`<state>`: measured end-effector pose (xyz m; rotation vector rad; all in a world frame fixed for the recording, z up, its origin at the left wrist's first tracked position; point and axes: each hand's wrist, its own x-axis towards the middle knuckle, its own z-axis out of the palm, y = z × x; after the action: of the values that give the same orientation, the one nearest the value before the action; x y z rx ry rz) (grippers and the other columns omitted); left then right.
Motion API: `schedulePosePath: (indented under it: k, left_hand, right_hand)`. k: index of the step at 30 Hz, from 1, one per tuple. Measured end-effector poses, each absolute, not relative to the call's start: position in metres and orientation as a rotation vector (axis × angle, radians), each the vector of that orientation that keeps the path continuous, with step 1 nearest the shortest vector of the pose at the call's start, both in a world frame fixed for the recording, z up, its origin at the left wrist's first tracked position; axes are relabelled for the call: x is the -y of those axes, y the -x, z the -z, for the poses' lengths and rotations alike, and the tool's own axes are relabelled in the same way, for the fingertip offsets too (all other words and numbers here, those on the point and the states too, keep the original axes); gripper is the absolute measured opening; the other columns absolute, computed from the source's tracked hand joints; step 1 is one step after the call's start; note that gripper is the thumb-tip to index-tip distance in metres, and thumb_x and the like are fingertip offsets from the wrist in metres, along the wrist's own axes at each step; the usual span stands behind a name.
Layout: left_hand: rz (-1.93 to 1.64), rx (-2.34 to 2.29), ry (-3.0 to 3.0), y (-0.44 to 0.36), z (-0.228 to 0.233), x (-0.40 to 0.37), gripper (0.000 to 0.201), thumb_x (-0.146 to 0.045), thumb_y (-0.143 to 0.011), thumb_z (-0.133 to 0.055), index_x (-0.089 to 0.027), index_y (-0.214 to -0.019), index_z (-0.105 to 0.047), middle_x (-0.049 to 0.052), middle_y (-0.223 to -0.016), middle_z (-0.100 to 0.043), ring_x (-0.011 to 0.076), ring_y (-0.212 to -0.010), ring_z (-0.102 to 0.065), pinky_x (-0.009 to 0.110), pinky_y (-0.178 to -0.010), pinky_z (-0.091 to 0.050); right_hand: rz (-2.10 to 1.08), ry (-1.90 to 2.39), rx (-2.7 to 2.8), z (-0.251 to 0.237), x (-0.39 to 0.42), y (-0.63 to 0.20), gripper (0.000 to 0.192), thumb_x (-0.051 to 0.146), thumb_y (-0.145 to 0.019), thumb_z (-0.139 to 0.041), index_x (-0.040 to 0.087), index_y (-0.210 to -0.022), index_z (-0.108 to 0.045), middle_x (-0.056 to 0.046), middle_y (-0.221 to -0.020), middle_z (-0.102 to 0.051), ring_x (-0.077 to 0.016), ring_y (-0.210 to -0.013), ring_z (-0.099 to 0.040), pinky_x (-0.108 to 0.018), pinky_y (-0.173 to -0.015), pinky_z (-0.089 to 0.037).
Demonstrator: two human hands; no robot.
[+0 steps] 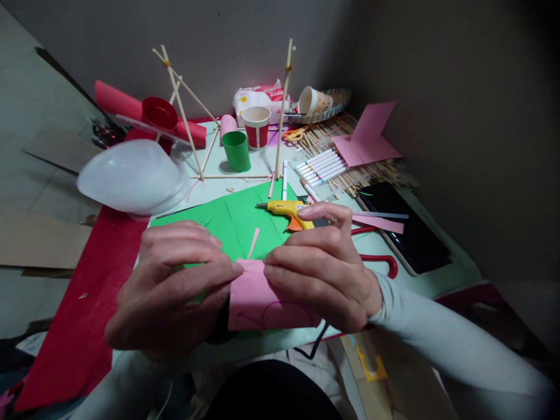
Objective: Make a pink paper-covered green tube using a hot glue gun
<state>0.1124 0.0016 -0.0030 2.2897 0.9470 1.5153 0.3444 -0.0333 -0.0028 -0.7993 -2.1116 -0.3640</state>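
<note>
Near the table's front edge, a piece of pink paper [251,297] with purple lines drawn on it is held between my two hands. My left hand [175,286] is closed, pinching its upper left corner between thumb and fingers. My right hand [321,265] pinches the top edge further right, fingers bent over it. Just beyond my right hand lies a yellow hot glue gun [289,208] with an orange trigger, its nozzle to the left. Under everything is a sheet of green paper [219,221], bearing a thin pink paper strip [254,242].
Wooden-stick frames [184,116] stand at the back, near a green paper tube [236,151] and a paper cup [256,125]. Clear plastic lids [131,175] lie left. On the right are markers [321,166], folded pink paper [370,137], a black tablet [402,227] and red-handled scissors [385,262].
</note>
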Motion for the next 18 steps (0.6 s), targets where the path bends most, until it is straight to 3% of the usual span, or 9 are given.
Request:
schedulePosePath:
  k: [5, 11, 15, 18]
  left_hand:
    - [-1.474, -0.949, -2.299, -0.111, 0.001, 0.001, 0.018, -0.053, -0.086, -0.073, -0.039, -0.081, -0.082, 0.001, -0.058, -0.065, 0.0246, -0.066, -0.058, 0.046, -0.08, -0.054]
    - [-1.427, -0.894, -2.408, -0.101, 0.001, 0.005, 0.013, -0.046, -0.086, -0.071, -0.04, -0.093, -0.081, 0.002, -0.069, -0.072, 0.0252, -0.071, -0.061, 0.047, -0.087, -0.054]
    - [-1.264, -0.854, -2.467, -0.101, 0.001, 0.005, 0.01, -0.039, -0.085, -0.073, -0.036, -0.09, -0.08, 0.002, -0.065, -0.069, 0.0237, -0.067, -0.06, 0.047, -0.087, -0.054]
    - [-1.359, -0.916, -2.423, -0.106, 0.001, 0.004, 0.007, -0.034, -0.084, -0.071, -0.034, -0.082, -0.078, 0.001, -0.061, -0.064, 0.0232, -0.067, -0.06, 0.048, -0.088, -0.053]
  right_hand:
    - [0.372, 0.657, 2.08, 0.0, 0.03, -0.341, 0.023, 0.011, -0.099, -0.054, 0.024, -0.087, -0.07, 0.003, -0.096, -0.077, -0.0143, -0.09, -0.064, -0.044, -0.104, -0.052]
    - [0.377, 0.638, 2.01, 0.002, 0.027, -0.335, 0.029, 0.01, -0.101, -0.05, 0.021, -0.083, -0.07, 0.001, -0.09, -0.077, -0.0127, -0.087, -0.064, -0.041, -0.102, -0.053]
    - [0.389, 0.614, 2.007, 0.004, 0.025, -0.334, 0.031, 0.01, -0.102, -0.049, 0.02, -0.081, -0.07, 0.001, -0.088, -0.077, -0.0127, -0.085, -0.063, -0.041, -0.102, -0.053]
    - [0.408, 0.589, 2.041, 0.004, 0.024, -0.337, 0.035, 0.011, -0.104, -0.045, 0.019, -0.083, -0.072, 0.0, -0.09, -0.077, -0.0131, -0.086, -0.064, -0.041, -0.102, -0.053]
